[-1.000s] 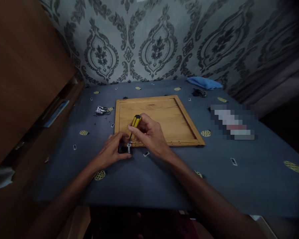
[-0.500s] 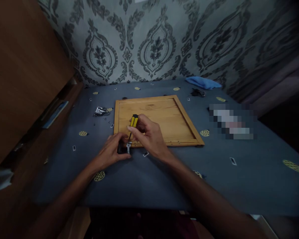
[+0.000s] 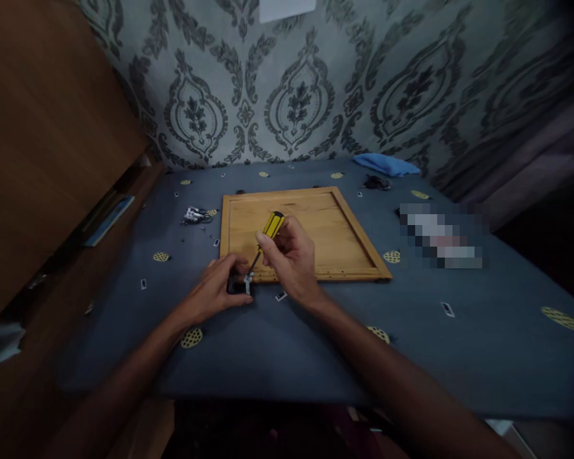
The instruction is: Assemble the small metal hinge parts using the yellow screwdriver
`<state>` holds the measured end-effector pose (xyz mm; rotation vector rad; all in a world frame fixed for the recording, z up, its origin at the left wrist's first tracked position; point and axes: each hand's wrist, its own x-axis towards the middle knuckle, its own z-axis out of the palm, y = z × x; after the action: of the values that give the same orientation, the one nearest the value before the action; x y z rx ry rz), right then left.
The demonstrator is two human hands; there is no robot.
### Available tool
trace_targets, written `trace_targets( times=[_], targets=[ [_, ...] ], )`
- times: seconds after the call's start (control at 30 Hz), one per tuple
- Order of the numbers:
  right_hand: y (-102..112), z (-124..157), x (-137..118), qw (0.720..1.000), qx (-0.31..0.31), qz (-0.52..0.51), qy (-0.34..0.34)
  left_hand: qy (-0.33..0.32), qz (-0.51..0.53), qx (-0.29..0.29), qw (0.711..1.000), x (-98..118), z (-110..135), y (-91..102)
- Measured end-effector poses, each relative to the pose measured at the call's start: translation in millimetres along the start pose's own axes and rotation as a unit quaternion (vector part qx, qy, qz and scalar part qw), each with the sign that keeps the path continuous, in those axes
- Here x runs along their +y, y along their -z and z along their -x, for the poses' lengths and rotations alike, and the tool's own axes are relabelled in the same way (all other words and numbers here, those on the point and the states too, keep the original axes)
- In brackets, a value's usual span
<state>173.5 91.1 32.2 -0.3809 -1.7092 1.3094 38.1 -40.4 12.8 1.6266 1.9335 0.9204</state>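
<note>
A wooden framed panel [image 3: 316, 229] lies flat on a blue patterned cloth [image 3: 316, 344]. My right hand [image 3: 291, 261] is closed round a screwdriver with a yellow and black handle [image 3: 272, 224]; its tip points down at a small metal fitting [image 3: 247, 279] at the panel's near left corner. My left hand [image 3: 217, 290] is closed on that fitting and a small dark part beside it, holding them against the panel's edge.
A pile of small metal hardware [image 3: 194, 215] lies left of the panel. A blue cloth [image 3: 387, 164] and a dark small object [image 3: 375, 183] sit at the back right. A brown cabinet [image 3: 43, 159] stands on the left; patterned wallpaper is behind.
The screwdriver handle has tilted to the right and risen a little in my right hand. My left hand has stayed on the fitting.
</note>
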Motion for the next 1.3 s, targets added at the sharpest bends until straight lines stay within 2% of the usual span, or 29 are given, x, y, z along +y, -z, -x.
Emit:
trace_targets(
  times=[0.87,1.3],
  targets=[
    [-2.4,3.1,5.3,0.997,-0.023,0.058,0.055,-0.025,0.000,0.010,1.000,-2.5,-0.4,0.0],
    [-3.6,-0.5,8.6,0.999,-0.037,-0.013,-0.009,-0.018,0.032,0.004,0.999,-7.4,-2.0,-1.9]
  ],
)
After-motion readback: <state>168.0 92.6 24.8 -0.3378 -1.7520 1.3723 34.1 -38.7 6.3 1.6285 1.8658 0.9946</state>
